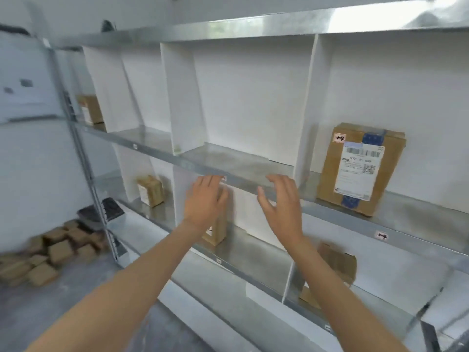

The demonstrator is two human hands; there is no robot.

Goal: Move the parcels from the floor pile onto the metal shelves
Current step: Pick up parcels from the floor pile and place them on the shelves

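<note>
Both my hands are raised in front of the metal shelves [243, 182], empty, fingers spread. My left hand [204, 200] hovers before a brown parcel [217, 231] standing on the lower shelf, partly hiding it. My right hand [281, 203] is at the front edge of the middle shelf. A large labelled cardboard parcel [360, 168] stands upright in the bay to the right. The floor pile of brown parcels [48, 252] lies at the far left.
White dividers [185, 97] split the shelves into bays. More parcels sit in them: one at upper left [90, 109], one at lower left [150, 190], one at lower right [337, 262]. A dark crate [101, 212] sits by the shelf post. Grey floor lies below.
</note>
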